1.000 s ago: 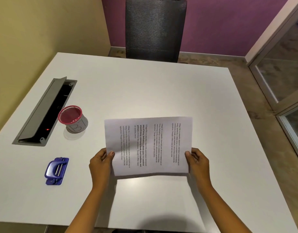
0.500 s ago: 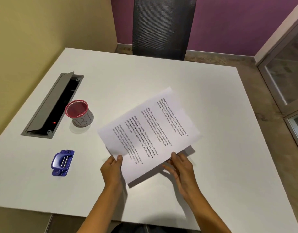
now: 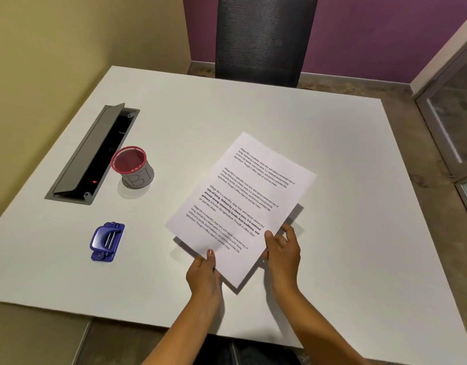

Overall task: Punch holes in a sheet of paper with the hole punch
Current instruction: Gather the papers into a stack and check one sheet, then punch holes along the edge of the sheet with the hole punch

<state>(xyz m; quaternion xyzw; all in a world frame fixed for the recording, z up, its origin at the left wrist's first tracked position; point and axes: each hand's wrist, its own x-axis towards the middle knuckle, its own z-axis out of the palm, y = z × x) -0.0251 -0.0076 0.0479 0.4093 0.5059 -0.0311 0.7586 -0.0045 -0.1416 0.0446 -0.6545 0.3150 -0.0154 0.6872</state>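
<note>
Paper sheet [image 3: 242, 206] tilted above table, left hand [image 3: 204, 279] and right hand [image 3: 283, 255] pinching near edges

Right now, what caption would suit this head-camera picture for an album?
Both hands, left and right, hold a printed sheet above the white table; blue hole punch waits untouched.

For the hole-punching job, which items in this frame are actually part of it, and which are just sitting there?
Part of the job:
sheet of paper, printed, held by left hand and right hand
blue hole punch, untouched on the table

Just lying about:
red-rimmed mesh cup
open cable tray set into the table
dark chair at the far side
</note>
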